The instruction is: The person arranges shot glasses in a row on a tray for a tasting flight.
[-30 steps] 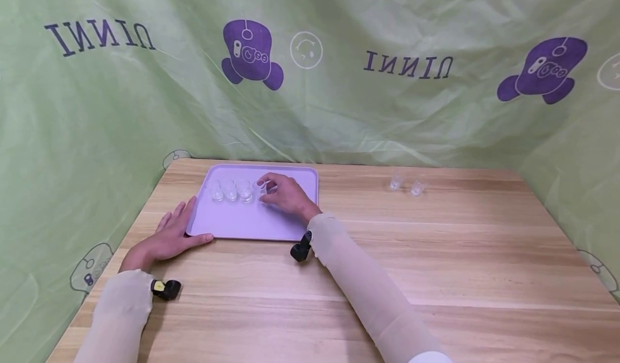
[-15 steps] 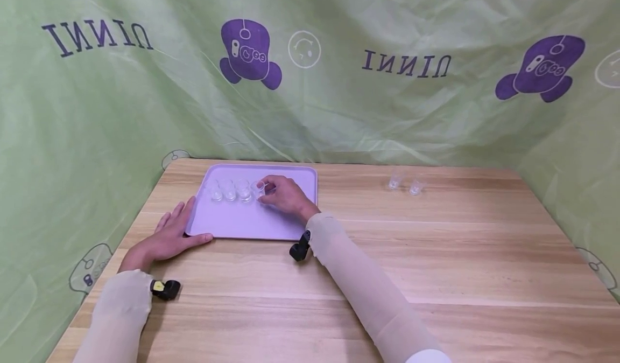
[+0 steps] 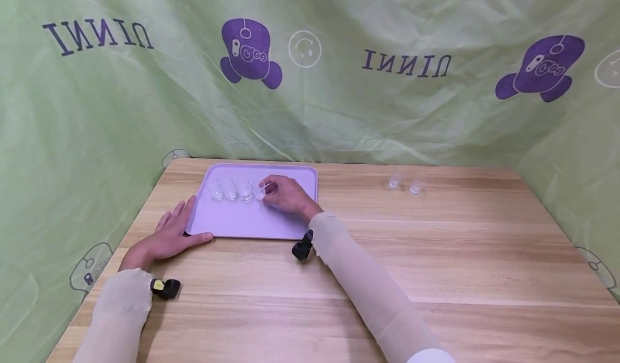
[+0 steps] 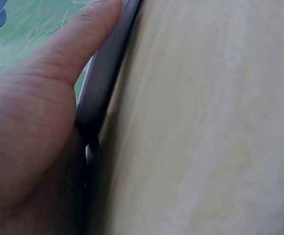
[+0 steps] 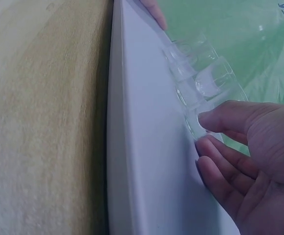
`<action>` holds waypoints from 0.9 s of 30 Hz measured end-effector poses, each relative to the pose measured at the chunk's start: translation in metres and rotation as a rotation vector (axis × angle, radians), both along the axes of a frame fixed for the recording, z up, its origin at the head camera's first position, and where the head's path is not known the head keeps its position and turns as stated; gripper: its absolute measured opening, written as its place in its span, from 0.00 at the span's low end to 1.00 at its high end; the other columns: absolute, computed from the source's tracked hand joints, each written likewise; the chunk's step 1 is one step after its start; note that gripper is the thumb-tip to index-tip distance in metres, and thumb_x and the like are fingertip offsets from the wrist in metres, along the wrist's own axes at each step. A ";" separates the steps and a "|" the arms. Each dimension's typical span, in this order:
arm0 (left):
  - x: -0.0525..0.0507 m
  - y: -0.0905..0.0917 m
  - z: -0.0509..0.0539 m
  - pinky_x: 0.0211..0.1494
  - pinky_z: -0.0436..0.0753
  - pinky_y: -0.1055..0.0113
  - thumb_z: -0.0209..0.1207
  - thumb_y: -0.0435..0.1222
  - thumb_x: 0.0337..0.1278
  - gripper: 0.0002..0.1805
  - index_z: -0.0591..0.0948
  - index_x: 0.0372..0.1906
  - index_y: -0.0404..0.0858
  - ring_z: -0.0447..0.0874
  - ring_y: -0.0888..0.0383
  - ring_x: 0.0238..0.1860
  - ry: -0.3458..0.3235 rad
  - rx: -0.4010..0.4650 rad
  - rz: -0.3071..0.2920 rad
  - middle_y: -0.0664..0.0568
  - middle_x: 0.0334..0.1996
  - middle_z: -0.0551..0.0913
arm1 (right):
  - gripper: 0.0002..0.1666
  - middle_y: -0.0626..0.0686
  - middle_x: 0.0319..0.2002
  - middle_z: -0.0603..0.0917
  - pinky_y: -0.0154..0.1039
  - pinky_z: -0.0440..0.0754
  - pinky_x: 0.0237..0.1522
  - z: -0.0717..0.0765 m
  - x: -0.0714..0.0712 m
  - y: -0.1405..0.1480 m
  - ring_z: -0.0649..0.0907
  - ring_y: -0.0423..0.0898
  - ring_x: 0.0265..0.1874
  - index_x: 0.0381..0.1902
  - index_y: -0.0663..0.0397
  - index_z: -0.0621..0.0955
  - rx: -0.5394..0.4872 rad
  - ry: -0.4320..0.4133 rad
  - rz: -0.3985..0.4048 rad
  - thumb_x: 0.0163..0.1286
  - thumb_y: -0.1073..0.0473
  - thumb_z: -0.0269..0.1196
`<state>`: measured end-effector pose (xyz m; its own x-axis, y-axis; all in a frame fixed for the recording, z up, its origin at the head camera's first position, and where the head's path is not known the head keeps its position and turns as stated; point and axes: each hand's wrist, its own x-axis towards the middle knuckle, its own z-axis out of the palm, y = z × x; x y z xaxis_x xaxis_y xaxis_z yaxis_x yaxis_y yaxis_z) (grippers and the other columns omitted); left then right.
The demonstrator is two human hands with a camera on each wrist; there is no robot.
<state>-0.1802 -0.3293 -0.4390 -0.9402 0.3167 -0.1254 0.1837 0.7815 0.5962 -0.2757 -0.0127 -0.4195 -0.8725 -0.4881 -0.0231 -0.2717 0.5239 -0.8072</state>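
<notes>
Lilac tray (image 3: 242,220), roomy toward near edge (image 3: 252,237)

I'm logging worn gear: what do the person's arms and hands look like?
The left sleeve and right sleeve are pale beige, the right meeting white material low in frame. The left wrist camera is black with a yellow patch; the right wrist camera is black. The left hand and right hand are bare.

Green cloth (image 3: 339,120) behind, wooden table (image 3: 460,266) beneath

The cloth hangs wrinkled beyond the grip and to both sides; a purple cartoon figure (image 3: 247,56) is printed above the grip, slightly left; a white-outlined smiley (image 3: 304,49) above right; dark lettering (image 3: 100,33) runs farther left; the table's grain spreads to the grip's right.
</notes>
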 end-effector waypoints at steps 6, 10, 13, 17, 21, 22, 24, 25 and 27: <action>-0.002 0.001 0.003 0.75 0.27 0.36 0.63 0.56 0.66 0.63 0.32 0.81 0.30 0.26 0.32 0.79 -0.029 -0.032 0.001 0.28 0.80 0.36 | 0.28 0.56 0.54 0.86 0.36 0.79 0.56 0.003 0.001 0.005 0.85 0.48 0.52 0.65 0.60 0.78 -0.014 -0.024 0.000 0.69 0.64 0.70; -0.001 0.000 0.001 0.75 0.25 0.37 0.64 0.56 0.66 0.63 0.33 0.81 0.30 0.25 0.32 0.79 -0.010 -0.005 0.001 0.28 0.80 0.37 | 0.28 0.56 0.55 0.85 0.37 0.79 0.57 0.002 0.002 0.012 0.85 0.50 0.54 0.66 0.60 0.77 -0.019 -0.012 -0.013 0.69 0.64 0.70; -0.001 -0.002 -0.003 0.75 0.24 0.39 0.64 0.56 0.66 0.63 0.33 0.82 0.31 0.25 0.33 0.79 0.007 0.009 0.004 0.28 0.80 0.37 | 0.27 0.57 0.55 0.85 0.38 0.80 0.58 0.002 0.004 0.018 0.85 0.51 0.54 0.65 0.61 0.78 -0.030 -0.008 -0.023 0.69 0.65 0.70; -0.001 -0.002 -0.004 0.75 0.23 0.41 0.64 0.57 0.65 0.64 0.33 0.82 0.32 0.25 0.34 0.79 0.010 0.015 0.007 0.28 0.80 0.37 | 0.27 0.59 0.56 0.85 0.40 0.80 0.58 0.004 0.005 0.027 0.85 0.53 0.55 0.65 0.62 0.78 -0.056 -0.001 -0.022 0.69 0.65 0.69; -0.001 0.000 -0.001 0.75 0.23 0.39 0.64 0.57 0.65 0.64 0.33 0.81 0.31 0.25 0.33 0.79 -0.001 0.012 0.002 0.28 0.80 0.36 | 0.24 0.60 0.56 0.84 0.40 0.81 0.58 0.007 0.006 0.038 0.85 0.54 0.54 0.63 0.64 0.78 -0.042 0.045 -0.015 0.71 0.65 0.67; -0.001 0.000 -0.001 0.75 0.24 0.39 0.64 0.57 0.65 0.64 0.33 0.81 0.31 0.25 0.33 0.79 -0.009 0.003 0.005 0.29 0.80 0.36 | 0.24 0.60 0.56 0.84 0.40 0.81 0.57 0.007 0.006 0.041 0.85 0.53 0.54 0.63 0.64 0.79 -0.033 0.060 -0.016 0.71 0.65 0.67; -0.001 0.000 0.000 0.76 0.25 0.39 0.63 0.57 0.66 0.64 0.32 0.81 0.31 0.25 0.33 0.79 -0.021 -0.012 0.009 0.29 0.80 0.35 | 0.23 0.59 0.55 0.85 0.40 0.81 0.57 0.009 0.006 0.047 0.85 0.52 0.54 0.62 0.65 0.79 -0.018 0.089 -0.019 0.72 0.64 0.66; -0.001 0.001 0.001 0.75 0.25 0.37 0.63 0.57 0.66 0.64 0.32 0.81 0.31 0.25 0.32 0.79 -0.031 -0.019 0.005 0.29 0.80 0.35 | 0.22 0.59 0.55 0.85 0.40 0.82 0.56 0.010 0.006 0.050 0.85 0.52 0.53 0.62 0.65 0.80 -0.013 0.102 -0.022 0.72 0.63 0.66; -0.002 0.002 0.003 0.75 0.26 0.37 0.63 0.57 0.66 0.64 0.31 0.81 0.31 0.25 0.32 0.79 -0.039 -0.027 0.006 0.29 0.80 0.34 | 0.22 0.58 0.55 0.85 0.40 0.82 0.56 0.014 0.008 0.057 0.85 0.51 0.52 0.61 0.64 0.80 0.001 0.125 -0.032 0.73 0.62 0.66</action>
